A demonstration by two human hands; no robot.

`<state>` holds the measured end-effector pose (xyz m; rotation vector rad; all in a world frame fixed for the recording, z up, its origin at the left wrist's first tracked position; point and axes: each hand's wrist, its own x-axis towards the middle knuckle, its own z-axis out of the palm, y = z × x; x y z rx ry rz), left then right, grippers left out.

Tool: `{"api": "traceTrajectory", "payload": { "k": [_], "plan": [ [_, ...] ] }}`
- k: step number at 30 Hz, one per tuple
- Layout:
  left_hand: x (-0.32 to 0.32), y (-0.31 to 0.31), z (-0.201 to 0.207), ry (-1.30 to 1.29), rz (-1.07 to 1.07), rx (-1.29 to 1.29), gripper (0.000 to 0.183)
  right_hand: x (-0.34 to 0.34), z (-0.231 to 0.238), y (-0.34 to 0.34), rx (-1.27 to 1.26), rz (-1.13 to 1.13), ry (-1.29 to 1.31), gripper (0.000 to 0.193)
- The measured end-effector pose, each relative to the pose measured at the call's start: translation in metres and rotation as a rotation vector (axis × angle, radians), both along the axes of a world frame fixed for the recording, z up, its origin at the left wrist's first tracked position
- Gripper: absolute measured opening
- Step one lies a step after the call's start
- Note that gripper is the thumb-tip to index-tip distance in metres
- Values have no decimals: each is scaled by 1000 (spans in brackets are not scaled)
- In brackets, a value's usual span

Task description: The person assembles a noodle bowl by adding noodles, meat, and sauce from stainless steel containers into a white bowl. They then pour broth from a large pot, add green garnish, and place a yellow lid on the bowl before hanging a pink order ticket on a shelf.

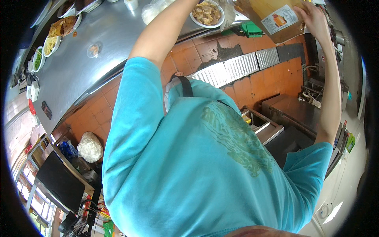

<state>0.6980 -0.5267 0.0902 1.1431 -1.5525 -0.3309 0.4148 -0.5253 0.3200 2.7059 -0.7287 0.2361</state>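
Note:
My right hand (316,19) is raised at the top right and grips the side of a large tilted jug of amber liquid (268,17) with a white label. Just left of the jug, a white bowl of cooked brownish food (207,14) stands on the steel counter (98,47). My left forearm (166,31) reaches up past that bowl and leaves the picture at the top edge, so that hand is hidden. My turquoise shirt (197,166) fills the middle of the view.
Bowls of green and yellow food (44,51), a plate (63,27) and a small lidded cup (93,49) sit on the counter's left part. Below lie an orange tiled floor with metal drain grates (241,65), a white bag (90,147), a black screen (59,181) and dark steel equipment (292,114).

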Motion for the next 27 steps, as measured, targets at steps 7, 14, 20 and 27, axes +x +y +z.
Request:
{"api": "traceTrajectory", "payload": {
  "k": [7, 14, 20, 27],
  "plan": [
    [-9, -7, -3, -34, -14, -28, 27, -8, -2, 3, 82, 8, -55, 35],
    [-6, -21, 18, -107, 12, -6, 29, -18, 3, -1, -18, 45, -102, 36],
    [-8, -19, 19, -77, -34, -17, 29, -18, 3, 0, -16, 57, -109, 35],
    [-18, -8, 11, -8, -106, 78, 26, -47, -23, 2, 246, -257, -187, 22]
  ]
}}
